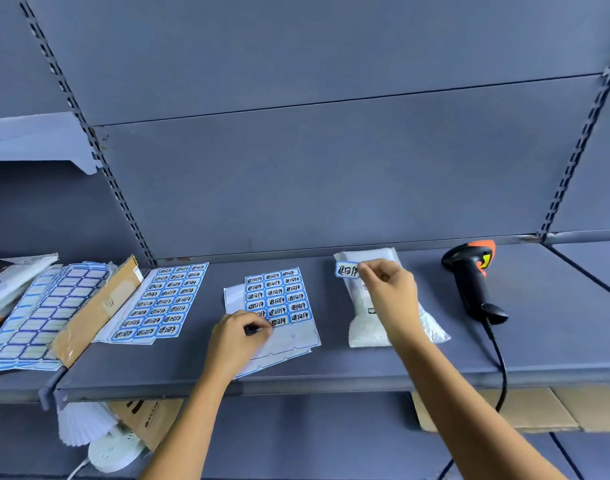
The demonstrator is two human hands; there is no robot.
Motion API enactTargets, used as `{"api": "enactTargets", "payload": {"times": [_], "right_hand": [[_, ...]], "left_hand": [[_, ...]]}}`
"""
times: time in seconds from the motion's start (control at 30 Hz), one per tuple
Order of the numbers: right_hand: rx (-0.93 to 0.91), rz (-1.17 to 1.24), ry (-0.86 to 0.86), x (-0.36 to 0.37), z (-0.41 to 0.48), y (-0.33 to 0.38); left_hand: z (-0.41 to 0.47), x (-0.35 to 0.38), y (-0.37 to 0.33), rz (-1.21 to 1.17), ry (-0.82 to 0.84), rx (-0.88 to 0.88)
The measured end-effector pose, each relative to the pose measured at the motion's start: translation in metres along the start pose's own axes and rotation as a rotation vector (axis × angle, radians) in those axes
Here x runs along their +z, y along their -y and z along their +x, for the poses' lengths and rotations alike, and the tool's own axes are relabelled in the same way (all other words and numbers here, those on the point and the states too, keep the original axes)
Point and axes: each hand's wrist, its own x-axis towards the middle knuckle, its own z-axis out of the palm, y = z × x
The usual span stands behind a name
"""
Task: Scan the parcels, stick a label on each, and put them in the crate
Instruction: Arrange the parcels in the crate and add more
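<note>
Label (pixel 346 270) pinched between right hand (pixel 390 293) fingertips, over top end of white parcel (pixel 364 325) lying right of centre on shelf (pixel 331 370). Left hand (pixel 239 336) curled on label sheet (pixel 279 293) at centre, grip unclear. Barcode scanner (pixel 469 282) at right.

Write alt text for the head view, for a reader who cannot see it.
A person's right hand pinches a handwritten blue-bordered white label at the far end of a white plastic-wrapped parcel on a grey metal shelf. The left hand rests on a part-used sheet of matching labels; a black-and-orange handheld scanner lies to the right.
</note>
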Motion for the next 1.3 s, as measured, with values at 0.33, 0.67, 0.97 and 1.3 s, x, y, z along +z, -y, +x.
{"api": "enactTargets", "payload": {"times": [0.33,0.67,0.97,1.3], "right_hand": [[0.191,-0.362,-0.059,-0.056,0.027,-0.042],[0.175,-0.349,-0.046,-0.057,0.03,-0.039],[0.164,-0.316,-0.034,-0.053,0.043,-0.034],[0.227,-0.389,-0.094,-0.031,0.084,-0.031]], "left_hand": [[0.009,-0.003,-0.008,0.012,0.076,-0.101],[0.033,0.031,-0.095,0.09,0.131,0.15],[0.039,0.095,-0.137,0.149,0.118,0.179],[0.05,0.104,-0.143,0.355,0.051,0.223]]}}
